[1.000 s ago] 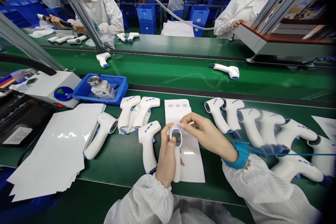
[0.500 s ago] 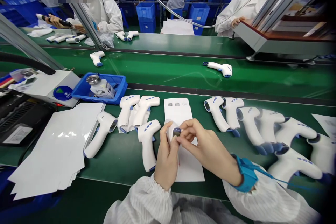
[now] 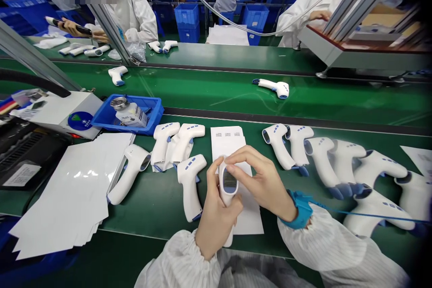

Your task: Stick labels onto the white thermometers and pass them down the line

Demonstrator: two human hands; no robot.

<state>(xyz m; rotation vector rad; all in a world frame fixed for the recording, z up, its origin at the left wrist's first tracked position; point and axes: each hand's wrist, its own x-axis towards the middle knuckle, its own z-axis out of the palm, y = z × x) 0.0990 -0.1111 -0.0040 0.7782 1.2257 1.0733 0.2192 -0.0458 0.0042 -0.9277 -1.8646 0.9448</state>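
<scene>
Currently the person's two hands are together on a white plastic infrared thermometer, its dark display facing up, held over a white paper sheet on the green desk. The left hand wraps around the thermometer's body; the right hand pinches its upper end with the fingertips. A blue wrist strap circles the right wrist. Just left of the hands lies a second white thermometer; more white thermometers lie to the right. Further left sit a blue plastic tray, holding a metal-capped bottle, and a stack of glossy white sheets.
</scene>
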